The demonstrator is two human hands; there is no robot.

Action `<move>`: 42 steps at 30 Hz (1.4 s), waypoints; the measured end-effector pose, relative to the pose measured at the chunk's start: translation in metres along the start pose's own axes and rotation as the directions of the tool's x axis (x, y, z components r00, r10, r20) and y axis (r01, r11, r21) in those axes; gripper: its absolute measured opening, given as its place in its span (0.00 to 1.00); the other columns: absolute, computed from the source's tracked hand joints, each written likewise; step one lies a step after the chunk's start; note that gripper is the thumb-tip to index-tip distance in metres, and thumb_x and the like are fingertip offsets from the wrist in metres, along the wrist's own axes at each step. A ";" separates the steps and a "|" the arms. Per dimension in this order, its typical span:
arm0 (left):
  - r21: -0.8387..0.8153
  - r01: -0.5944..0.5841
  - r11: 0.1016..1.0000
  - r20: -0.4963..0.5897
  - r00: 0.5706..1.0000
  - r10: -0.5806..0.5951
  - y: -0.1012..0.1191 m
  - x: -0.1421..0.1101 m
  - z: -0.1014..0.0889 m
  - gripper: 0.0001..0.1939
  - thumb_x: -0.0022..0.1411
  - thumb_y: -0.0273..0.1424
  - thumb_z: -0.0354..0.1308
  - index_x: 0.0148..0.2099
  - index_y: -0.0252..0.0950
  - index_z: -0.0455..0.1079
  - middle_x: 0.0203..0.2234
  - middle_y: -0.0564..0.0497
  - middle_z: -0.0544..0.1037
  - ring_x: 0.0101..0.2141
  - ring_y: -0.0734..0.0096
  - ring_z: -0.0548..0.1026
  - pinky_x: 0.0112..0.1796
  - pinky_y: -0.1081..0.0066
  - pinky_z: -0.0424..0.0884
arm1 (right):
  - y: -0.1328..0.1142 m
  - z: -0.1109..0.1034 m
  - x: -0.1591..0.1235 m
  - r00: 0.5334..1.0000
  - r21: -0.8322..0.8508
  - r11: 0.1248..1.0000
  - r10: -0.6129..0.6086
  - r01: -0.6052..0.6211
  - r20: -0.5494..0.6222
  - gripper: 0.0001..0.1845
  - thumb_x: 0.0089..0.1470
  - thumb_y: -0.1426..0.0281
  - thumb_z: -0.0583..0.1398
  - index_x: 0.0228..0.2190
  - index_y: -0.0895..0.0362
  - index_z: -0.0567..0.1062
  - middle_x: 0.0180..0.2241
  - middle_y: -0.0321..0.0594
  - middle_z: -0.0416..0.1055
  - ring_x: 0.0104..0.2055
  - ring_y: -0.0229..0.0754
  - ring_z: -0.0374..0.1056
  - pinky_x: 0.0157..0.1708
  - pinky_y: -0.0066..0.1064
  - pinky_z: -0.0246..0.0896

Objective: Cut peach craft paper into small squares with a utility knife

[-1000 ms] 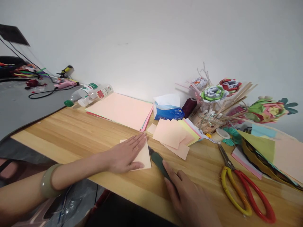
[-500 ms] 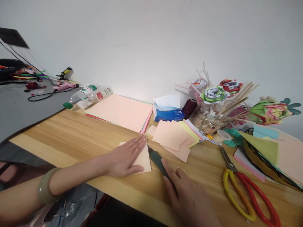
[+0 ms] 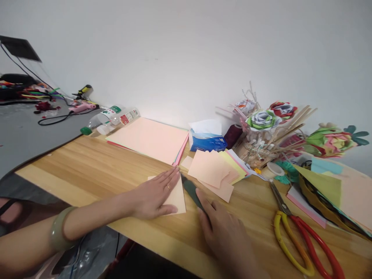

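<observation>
My left hand (image 3: 158, 193) lies flat, fingers stretched out, pressing a pale peach sheet of paper (image 3: 178, 199) onto the wooden table (image 3: 95, 170). A ring and a bangle are on that hand and wrist. In my right hand (image 3: 222, 228) is a knife with a dark green handle (image 3: 192, 190), fingers wrapped round it. Its dark tip sits at the right edge of the sheet, close to my left fingertips; the blade itself is hard to make out. Just beyond the knife lie cut peach paper squares (image 3: 207, 166), with yellow and white ones beneath.
Behind my hands is a stack of large paper sheets (image 3: 151, 137), with plastic bottles (image 3: 101, 118) to its left and a blue tissue pack (image 3: 207, 139) to its right. Scissors (image 3: 286, 211) with yellow and red handles lie at right. Paper flowers (image 3: 263, 119) stand at the back.
My right hand has drawn the knife slightly up along the paper's right edge. My left hand stays pressed on the sheet. The whole view has shifted slightly.
</observation>
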State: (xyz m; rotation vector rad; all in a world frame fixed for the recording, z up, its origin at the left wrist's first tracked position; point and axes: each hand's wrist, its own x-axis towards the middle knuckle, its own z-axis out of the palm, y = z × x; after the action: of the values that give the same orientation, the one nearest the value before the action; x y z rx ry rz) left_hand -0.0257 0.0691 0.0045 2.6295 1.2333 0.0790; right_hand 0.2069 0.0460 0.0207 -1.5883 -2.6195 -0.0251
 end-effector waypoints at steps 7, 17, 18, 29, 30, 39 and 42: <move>-0.337 -0.006 0.941 -0.202 0.977 -0.067 -0.009 -0.009 -0.004 0.36 0.66 0.49 0.33 0.67 0.36 0.25 0.65 0.44 0.37 0.63 0.59 0.40 0.60 0.57 0.46 | 0.022 -0.007 -0.015 0.964 0.239 0.966 0.151 -0.097 -0.219 0.24 0.61 0.67 0.45 0.57 0.55 0.61 0.43 0.44 0.73 0.39 0.44 0.73 0.32 0.34 0.69; -0.400 0.312 0.862 -0.229 0.876 -0.424 -0.018 -0.007 -0.021 0.21 0.54 0.41 0.54 0.48 0.36 0.66 0.47 0.43 0.71 0.49 0.54 0.68 0.48 0.58 0.64 | 0.093 0.004 -0.081 0.818 0.007 0.871 0.464 -0.491 -0.340 0.30 0.59 0.62 0.47 0.61 0.55 0.51 0.41 0.51 0.73 0.29 0.50 0.73 0.17 0.36 0.64; -0.310 0.346 0.886 -0.201 0.887 -0.417 -0.017 -0.006 -0.022 0.21 0.51 0.40 0.56 0.46 0.35 0.66 0.47 0.42 0.71 0.49 0.53 0.67 0.48 0.57 0.64 | 0.092 0.003 -0.082 0.807 -0.001 0.857 0.485 -0.515 -0.336 0.29 0.59 0.62 0.46 0.60 0.57 0.54 0.39 0.51 0.74 0.28 0.50 0.73 0.16 0.36 0.63; -0.170 0.488 0.856 0.004 0.869 -0.495 -0.008 -0.002 -0.030 0.13 0.47 0.34 0.54 0.37 0.36 0.68 0.29 0.46 0.76 0.31 0.55 0.74 0.28 0.65 0.66 | 0.084 -0.009 -0.068 0.807 -0.221 0.798 0.467 -0.561 -0.362 0.24 0.60 0.71 0.44 0.52 0.67 0.65 0.36 0.57 0.71 0.36 0.54 0.70 0.26 0.41 0.65; -0.178 0.481 0.859 0.016 0.874 -0.486 -0.006 -0.002 -0.032 0.15 0.46 0.33 0.54 0.39 0.36 0.69 0.29 0.47 0.77 0.30 0.56 0.75 0.27 0.66 0.66 | 0.085 -0.008 -0.068 0.814 -0.226 0.806 0.448 -0.546 -0.370 0.23 0.59 0.71 0.45 0.52 0.67 0.66 0.37 0.58 0.71 0.38 0.55 0.69 0.29 0.42 0.65; -0.688 0.390 0.612 0.018 0.852 -0.523 0.013 0.074 -0.050 0.21 0.48 0.37 0.58 0.43 0.31 0.68 0.37 0.45 0.77 0.40 0.53 0.74 0.36 0.66 0.69 | 0.067 0.014 -0.059 0.792 0.883 0.434 0.595 -0.177 -0.134 0.26 0.48 0.65 0.57 0.51 0.57 0.67 0.54 0.50 0.60 0.58 0.53 0.52 0.57 0.49 0.43; -0.670 0.433 0.603 -0.067 0.774 -0.629 0.007 0.106 -0.036 0.27 0.46 0.31 0.64 0.49 0.29 0.65 0.46 0.38 0.71 0.48 0.47 0.68 0.43 0.61 0.66 | 0.052 0.028 -0.044 0.815 0.970 0.186 0.579 -0.157 0.021 0.31 0.46 0.59 0.58 0.51 0.56 0.65 0.52 0.50 0.63 0.55 0.52 0.59 0.51 0.46 0.55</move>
State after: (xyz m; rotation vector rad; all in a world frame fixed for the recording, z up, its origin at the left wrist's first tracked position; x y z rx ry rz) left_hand 0.0425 0.1522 0.0360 1.6203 1.6915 0.6793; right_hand 0.2714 0.0322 -0.0114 -1.3937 -1.2404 1.0049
